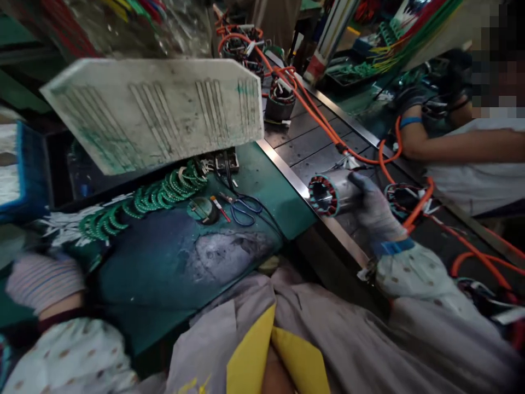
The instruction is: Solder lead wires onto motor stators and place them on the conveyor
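Note:
My right hand, in a striped knit glove, is closed on a motor stator by its metal outer side. The stator lies on its side at the metal rail, its open bore and red-and-teal winding end facing left. At the far left, my gloved left hand is over the green bench mat, near white strips and green curved boards. Its fingers are turned away from view and slightly blurred, so what they do cannot be made out.
Blue-handled scissors, a red brush and a round green-topped tin sit mid-bench. A pale grooved panel overhangs the back. Orange cables and another stator occupy the conveyor. A co-worker's arm is opposite.

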{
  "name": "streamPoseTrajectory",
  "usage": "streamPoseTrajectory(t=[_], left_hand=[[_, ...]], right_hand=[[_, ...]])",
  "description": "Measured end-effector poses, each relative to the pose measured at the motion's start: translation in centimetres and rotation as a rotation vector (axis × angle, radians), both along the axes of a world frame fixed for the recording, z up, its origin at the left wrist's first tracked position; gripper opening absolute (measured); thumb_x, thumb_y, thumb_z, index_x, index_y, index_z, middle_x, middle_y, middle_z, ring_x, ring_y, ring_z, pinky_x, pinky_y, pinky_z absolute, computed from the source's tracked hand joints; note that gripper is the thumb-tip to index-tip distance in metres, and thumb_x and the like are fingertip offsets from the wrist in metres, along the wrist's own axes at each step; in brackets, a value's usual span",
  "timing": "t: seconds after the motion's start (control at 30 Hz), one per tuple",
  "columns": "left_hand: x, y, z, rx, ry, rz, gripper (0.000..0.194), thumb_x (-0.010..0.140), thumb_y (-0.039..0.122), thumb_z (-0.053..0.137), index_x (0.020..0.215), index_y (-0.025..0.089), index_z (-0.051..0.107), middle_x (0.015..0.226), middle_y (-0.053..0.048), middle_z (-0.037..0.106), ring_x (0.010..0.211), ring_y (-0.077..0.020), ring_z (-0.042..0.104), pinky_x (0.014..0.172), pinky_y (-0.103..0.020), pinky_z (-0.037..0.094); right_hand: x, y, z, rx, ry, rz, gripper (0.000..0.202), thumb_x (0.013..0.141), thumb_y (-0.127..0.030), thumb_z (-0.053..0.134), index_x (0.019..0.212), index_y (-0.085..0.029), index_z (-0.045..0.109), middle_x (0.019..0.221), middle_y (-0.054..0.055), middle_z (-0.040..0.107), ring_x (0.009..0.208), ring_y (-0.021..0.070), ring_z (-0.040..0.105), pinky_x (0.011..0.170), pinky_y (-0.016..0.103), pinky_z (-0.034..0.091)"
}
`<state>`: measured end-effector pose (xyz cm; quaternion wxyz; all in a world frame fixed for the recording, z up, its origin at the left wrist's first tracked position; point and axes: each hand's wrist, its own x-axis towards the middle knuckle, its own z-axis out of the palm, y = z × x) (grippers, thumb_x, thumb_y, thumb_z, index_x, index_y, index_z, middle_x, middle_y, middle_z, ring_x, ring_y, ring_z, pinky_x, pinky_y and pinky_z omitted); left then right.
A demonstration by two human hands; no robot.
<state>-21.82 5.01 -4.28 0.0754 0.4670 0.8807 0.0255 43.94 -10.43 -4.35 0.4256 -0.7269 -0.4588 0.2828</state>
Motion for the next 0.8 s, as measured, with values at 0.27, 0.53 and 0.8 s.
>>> streamPoseTrajectory(t=[0.27, 0.53, 0.8], left_hand=[[0.8, -2.4, -0.6, 0.145, -0.053, -0.235, 0.086, 0.122, 0.06, 0.039, 0.171, -0.006, 0.064, 0.165, -0.031, 0.069, 0.15, -0.0555, 0.067, 0.126, -0.083, 0.055], [-0.4, -2.9, -3.0, 0.354, -0.1, -0.18, 0.061, 0.124, 0.051, 0.051, 0.155, 0.002, 0.07, 0.152, -0.008, 0.074, 0.147, -0.0247, 0.062, 0.132, -0.051, 0.044], [8.3, -0.2, 1.0, 0.272, -0.118, -0.732, 0.046, 0.122, 0.032, 0.049, 0.148, 0.012, 0.082, 0.157, -0.013, 0.077, 0.143, -0.0243, 0.072, 0.124, -0.042, 0.056]], right_hand=[[-14.1, -2.7, -0.9, -0.008, 0.271, 0.286, 0.046, 0.098, -0.077, 0.075, 0.095, -0.031, 0.08, 0.083, 0.003, 0.079, 0.082, 0.0319, 0.078, 0.08, 0.045, 0.067], [-23.3, -1.8, -0.7, 0.135, -0.687, 1.002, 0.018, 0.097, -0.042, 0.084, 0.106, -0.028, 0.091, 0.093, 0.013, 0.087, 0.092, 0.0347, 0.078, 0.095, 0.048, 0.065], [-16.7, 10.9, 3.3, 0.333, -0.885, 0.769, 0.047, 0.121, -0.051, 0.056, 0.145, -0.027, 0.089, 0.141, 0.016, 0.089, 0.129, 0.0429, 0.079, 0.116, 0.059, 0.056]])
